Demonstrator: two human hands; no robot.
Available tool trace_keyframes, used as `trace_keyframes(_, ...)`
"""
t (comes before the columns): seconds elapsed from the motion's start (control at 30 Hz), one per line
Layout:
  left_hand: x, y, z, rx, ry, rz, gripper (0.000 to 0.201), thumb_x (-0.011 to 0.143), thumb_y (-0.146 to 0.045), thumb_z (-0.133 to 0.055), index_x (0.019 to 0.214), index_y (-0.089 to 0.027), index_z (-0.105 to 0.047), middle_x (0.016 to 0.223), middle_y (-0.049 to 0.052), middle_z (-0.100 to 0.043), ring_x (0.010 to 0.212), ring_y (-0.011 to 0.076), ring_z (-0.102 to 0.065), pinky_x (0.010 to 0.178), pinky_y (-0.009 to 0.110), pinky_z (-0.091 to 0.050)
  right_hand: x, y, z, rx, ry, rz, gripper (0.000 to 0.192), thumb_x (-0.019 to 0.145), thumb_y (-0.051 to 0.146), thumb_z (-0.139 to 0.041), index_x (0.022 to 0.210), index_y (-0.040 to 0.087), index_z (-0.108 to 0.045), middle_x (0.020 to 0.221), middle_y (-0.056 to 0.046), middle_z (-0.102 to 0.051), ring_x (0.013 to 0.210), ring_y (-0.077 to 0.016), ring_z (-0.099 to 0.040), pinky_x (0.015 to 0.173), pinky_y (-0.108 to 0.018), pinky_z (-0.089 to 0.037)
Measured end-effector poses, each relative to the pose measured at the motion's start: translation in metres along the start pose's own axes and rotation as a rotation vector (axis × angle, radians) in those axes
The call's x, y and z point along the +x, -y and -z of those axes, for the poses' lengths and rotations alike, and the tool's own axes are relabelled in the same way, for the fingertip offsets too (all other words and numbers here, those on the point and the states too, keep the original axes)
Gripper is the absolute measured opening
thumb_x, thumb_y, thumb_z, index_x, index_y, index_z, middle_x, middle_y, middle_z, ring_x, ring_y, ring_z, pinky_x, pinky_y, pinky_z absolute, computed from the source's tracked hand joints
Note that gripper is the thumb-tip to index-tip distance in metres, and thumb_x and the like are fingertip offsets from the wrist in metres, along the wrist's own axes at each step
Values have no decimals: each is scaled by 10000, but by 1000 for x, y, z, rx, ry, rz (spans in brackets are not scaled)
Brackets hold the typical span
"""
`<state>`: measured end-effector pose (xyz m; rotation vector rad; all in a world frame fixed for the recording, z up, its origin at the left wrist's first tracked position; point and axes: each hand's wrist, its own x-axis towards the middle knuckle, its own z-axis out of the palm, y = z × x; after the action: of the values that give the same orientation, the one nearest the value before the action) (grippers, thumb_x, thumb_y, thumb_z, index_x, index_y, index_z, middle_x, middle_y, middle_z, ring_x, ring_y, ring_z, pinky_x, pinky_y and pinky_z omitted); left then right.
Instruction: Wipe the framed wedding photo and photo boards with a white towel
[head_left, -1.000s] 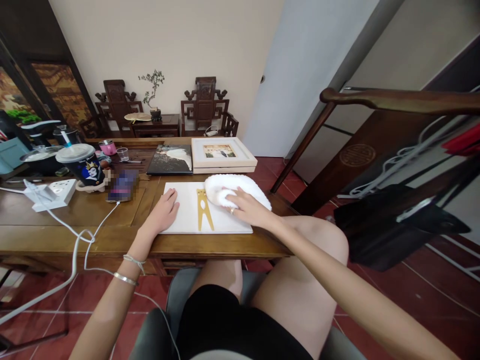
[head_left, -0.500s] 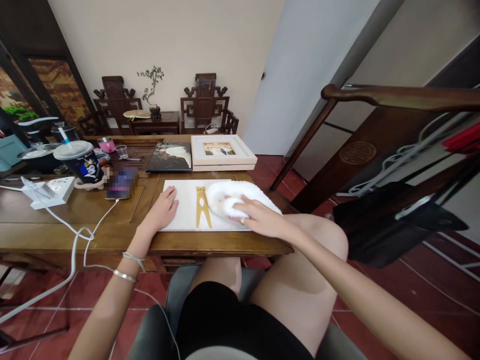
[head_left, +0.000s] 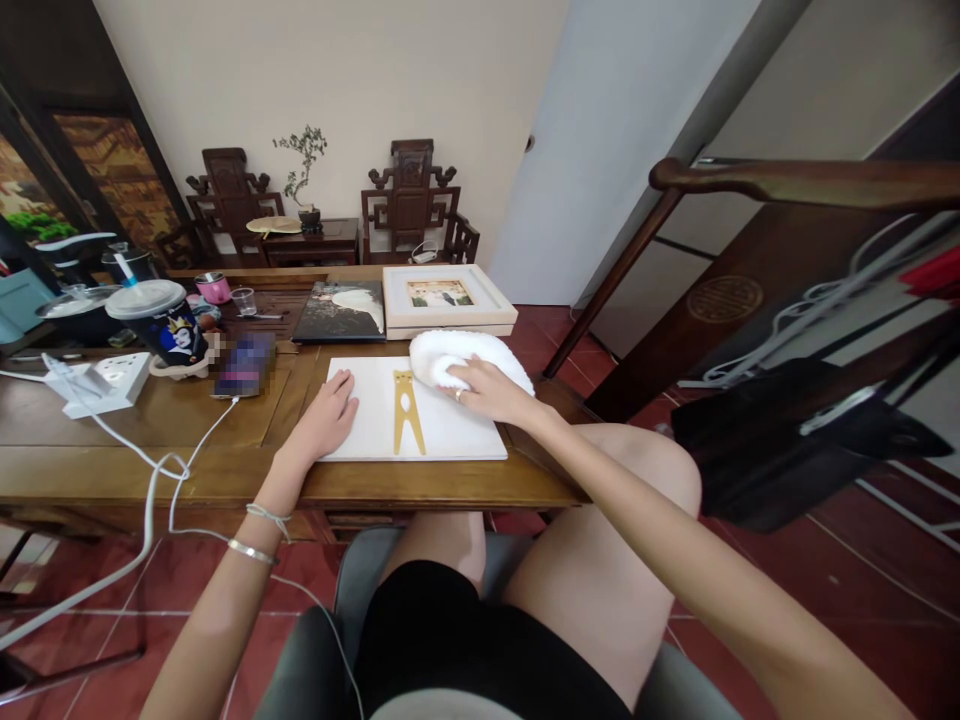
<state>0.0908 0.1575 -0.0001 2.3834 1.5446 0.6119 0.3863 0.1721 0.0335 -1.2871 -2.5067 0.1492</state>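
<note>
Flat on the left edge of a white board (head_left: 367, 385) lies my left hand (head_left: 330, 415), its fingers stretched out and holding nothing. My right hand (head_left: 491, 392) is closed on a bunched part of a white fluffy cloth (head_left: 480, 347), pressed over the board's upper right corner. The cloth hides that corner and spreads past its right edge. Between my hands, a yellow long-legged cat figure (head_left: 405, 385) shows on the board; whether it is printed or a separate piece, I cannot tell.
Behind the board are a framed photo (head_left: 480, 315) and a dark picture panel (head_left: 322, 312). To the left stand a phone (head_left: 241, 368) on a cable, a white power strip (head_left: 120, 375) and a lidded cup (head_left: 176, 335). A wooden chair (head_left: 750, 185) is at the right.
My right hand has slid the cloth up and a little left, toward the framed photo, uncovering the board's lower right corner. My left hand stays in place.
</note>
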Motion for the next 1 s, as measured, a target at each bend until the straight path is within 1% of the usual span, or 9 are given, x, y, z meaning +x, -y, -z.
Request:
trace_keyframes(0.1, 0, 0, 0, 5, 4, -1, 552, 946, -321, -310, 1412, -47, -422, 1546, 195, -357, 1470, 277, -265, 1208, 453, -217, -31, 18, 6, 23, 29, 42, 230, 865, 193, -429, 935, 183, -647, 1211, -148, -655, 1145, -322, -552, 994, -481, -395)
trace_keyframes(0.17, 0, 0, -1, 4, 0, -4, 544, 947, -320, -313, 1411, -59, -426, 1544, 191, -362, 1467, 276, -274, 1206, 459, -223, -54, 31, 12, 45, 53, 58, 240, 835, 144, -431, 917, 191, -651, 1324, -140, -607, 1267, -323, -501, 1050, -509, -368)
trace_keyframes(0.3, 0, 0, -1, 2, -16, -4, 526, 947, -316, -322, 1409, -90, -434, 1541, 176, -375, 1466, 275, -278, 1201, 470, -233, -89, 55, 24, 86, 91, 83, 257, 743, 67, -442, 818, 219, -635, 1357, -92, -602, 1362, -302, -437, 1137, -531, -294)
trace_keyframes(0.43, 0, 1, -1, 1, -12, -12, 520, 952, -316, -320, 1415, -105, -428, 1541, 165, -378, 1467, 267, -277, 1202, 467, -229, -99, 62, 30, 111, 119, 89, 254, 713, 64, -448, 794, 229, -624, 1400, -67, -572, 1352, -310, -448, 1112, -533, -331)
trace_keyframes(0.57, 0, 2, -1, 5, -11, -9, 532, 954, -331, -314, 1421, -100, -422, 1545, 166, -372, 1469, 268, -271, 1205, 463, -223, -82, 49, 26, 78, 110, 62, 261, 769, 86, -439, 843, 225, -648, 1288, -84, -642, 1267, -338, -517, 1032, -504, -397)
trace_keyframes(0.73, 0, 2, 0, 5, -2, -1, 546, 950, -340, -311, 1419, -86, -425, 1547, 171, -367, 1469, 265, -270, 1209, 449, -214, -32, 16, 11, 34, 73, 36, 238, 845, 154, -437, 928, 202, -656, 1020, -98, -703, 1048, -315, -604, 989, -455, -398)
trace_keyframes(0.8, 0, 1, 1, 8, 7, 6, 554, 949, -340, -310, 1418, -70, -425, 1547, 180, -362, 1469, 268, -271, 1211, 441, -210, -11, 4, 5, 14, 48, 8, 231, 860, 174, -433, 926, 192, -654, 934, -102, -700, 967, -308, -598, 959, -440, -400)
trace_keyframes(0.9, 0, 1, 2, 10, 15, 11, 561, 949, -338, -309, 1420, -54, -417, 1549, 191, -354, 1469, 271, -270, 1212, 444, -209, 11, -5, -2, -16, 2, -32, 233, 872, 199, -428, 942, 170, -649, 959, -129, -694, 973, -317, -572, 930, -437, -398)
trace_keyframes(1.0, 0, 2, 1, 9, 9, 4, 548, 953, -337, -309, 1420, -73, -421, 1549, 182, -359, 1467, 270, -276, 1211, 453, -211, 12, -3, -6, -31, -17, -33, 238, 869, 181, -426, 956, 156, -646, 1052, -153, -692, 1053, -321, -570, 960, -454, -387)
